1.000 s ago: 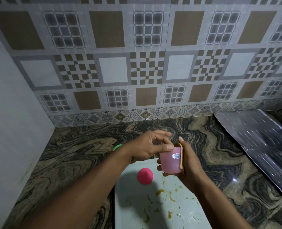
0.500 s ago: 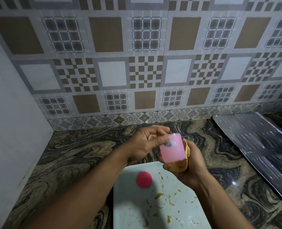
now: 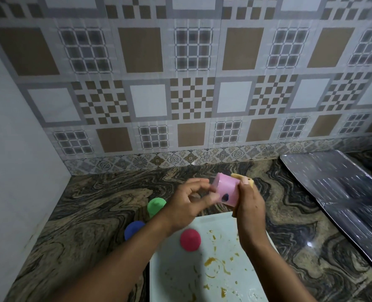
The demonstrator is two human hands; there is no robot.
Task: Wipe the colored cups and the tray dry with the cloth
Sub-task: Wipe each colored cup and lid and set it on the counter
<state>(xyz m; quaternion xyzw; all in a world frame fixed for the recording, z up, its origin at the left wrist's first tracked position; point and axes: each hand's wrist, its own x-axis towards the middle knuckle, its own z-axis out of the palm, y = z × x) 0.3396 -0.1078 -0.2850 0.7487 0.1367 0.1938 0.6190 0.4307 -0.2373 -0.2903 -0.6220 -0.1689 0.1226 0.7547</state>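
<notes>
A light pink cup (image 3: pixel 226 188) is held in the air above the far edge of the white tray (image 3: pixel 176 271), tilted with its base up and to the left. My left hand (image 3: pixel 191 203) pinches its lower left side. My right hand (image 3: pixel 249 203) presses a tan cloth (image 3: pixel 243 178) against the cup's right side. A red cup (image 3: pixel 190 239) stands upside down on the tray, which carries yellow-brown smears. A green cup (image 3: pixel 156 207) and a blue cup (image 3: pixel 133 228) stand upside down on the counter, left of the tray.
The marble-patterned counter (image 3: pixel 98 205) runs to a tiled wall at the back and a plain white wall (image 3: pixel 13 162) at the left. A shiny metal sheet (image 3: pixel 337 192) lies on the counter to the right.
The pink cup has been turned from nearly upright to tilted with its base up-left, and the cloth has moved from under it to its right side. The view now takes in the green and blue cups.
</notes>
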